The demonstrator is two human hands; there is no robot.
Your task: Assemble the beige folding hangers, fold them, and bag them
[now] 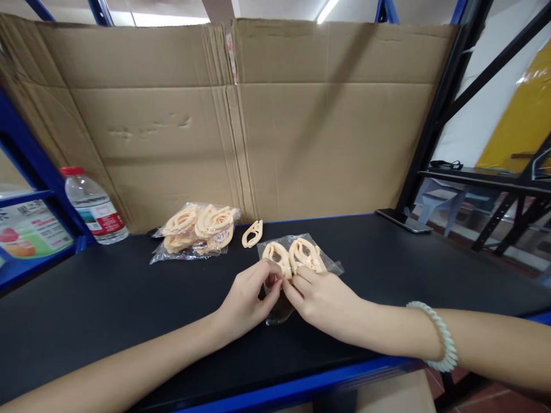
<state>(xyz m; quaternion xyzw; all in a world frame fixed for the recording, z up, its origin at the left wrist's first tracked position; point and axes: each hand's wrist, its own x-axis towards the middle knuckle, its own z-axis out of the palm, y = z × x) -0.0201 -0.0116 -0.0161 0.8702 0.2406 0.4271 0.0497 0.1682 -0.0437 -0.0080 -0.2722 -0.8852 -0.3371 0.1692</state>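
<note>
On my feed, a clear bag (332, 265) containing cream looped pieces (294, 256) lies on the black table (129, 304). Bagged pieces (198, 228) are stacked leftward; one loose piece (252, 234) lies between. The left hand (247, 291) and right hand (323, 298) pinch the bag's near portion, fingertips closed. Its contents sit just beyond the fingers.

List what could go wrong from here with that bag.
1. The clear bag looks thin and might tear where the left hand and right hand pinch it.
2. Both hands hide part of it, so a small gap could go unnoticed.
3. The loose cream piece lies close by; sliding the bag could nudge it.
</note>
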